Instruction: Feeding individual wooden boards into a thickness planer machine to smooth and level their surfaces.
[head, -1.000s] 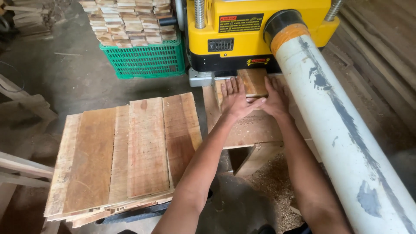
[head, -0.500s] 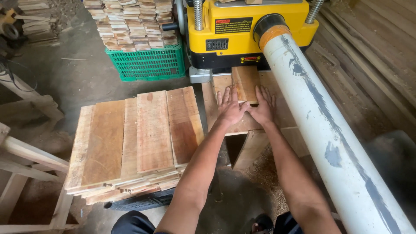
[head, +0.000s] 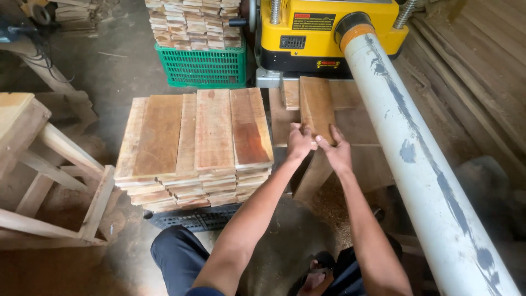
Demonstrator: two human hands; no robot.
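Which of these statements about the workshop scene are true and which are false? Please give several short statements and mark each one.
1. Both hands touch the short brown wooden board in front of the yellow planing machine. True: the left hand and the right hand are at its near end.
2. The green plastic basket is empty. False: it holds stacked small wood pieces.
3. The stack of flat wooden boards lies to the left of the hands. True.
4. The long white plastic pipe runs along the left side of the picture. False: it runs along the right side, from the machine toward the camera.
5. The board stack rests on a black plastic crate. True.
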